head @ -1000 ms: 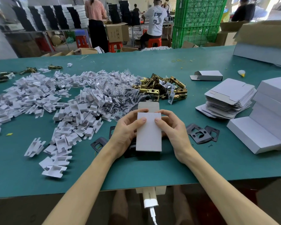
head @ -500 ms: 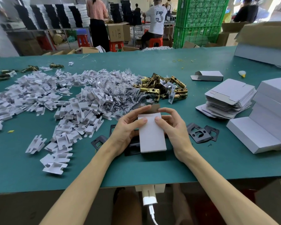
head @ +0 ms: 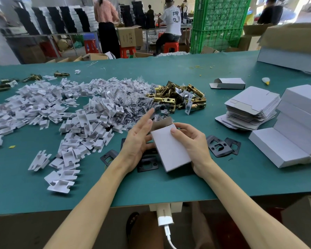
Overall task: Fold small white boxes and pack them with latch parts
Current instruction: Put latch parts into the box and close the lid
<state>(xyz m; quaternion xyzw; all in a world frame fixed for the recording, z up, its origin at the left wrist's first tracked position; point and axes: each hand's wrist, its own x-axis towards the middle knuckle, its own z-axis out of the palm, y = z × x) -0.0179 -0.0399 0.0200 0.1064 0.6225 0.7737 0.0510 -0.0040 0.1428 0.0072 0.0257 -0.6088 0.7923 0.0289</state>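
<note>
the right hand [head: 194, 146] is clamped on the box [head: 171, 150]: thumb on its top face near the far right corner, fingers curled under the right side. the left hand [head: 138, 139] is spread, fingers straight and pointing away, with only its thumb side touching the box's left edge. whether that thumb actually pinches i cannot tell. so the hands sit close together with the box between them, held tilted just above the table [head: 151, 191], over black plates [head: 147, 164] that also lie just right of the right hand. the far flap [head: 162, 124] stands open, brown inside showing. what is in the box is hidden.

by the look of it, the box is thin card: light, stiff along its folds, soft in the middle of the broad faces, and smooth enough to slide under a dry thumb. it is best taken by the long edges or corners, where the creases carry the squeeze. pressing the centre of a face would likely dent it. the flap should be tucked by pushing near its crease, not its free lip, which may buckle. if latch parts are inside, it will be heavier than it looks and wants support underneath.

further out, a heap of white inserts [head: 79, 114] spreads to the left. clear bags [head: 138, 97] and brass latches [head: 178, 99] lie beyond the hands. a stack of flat blanks [head: 250, 108] and closed boxes [head: 280, 150] sit at the right.
</note>
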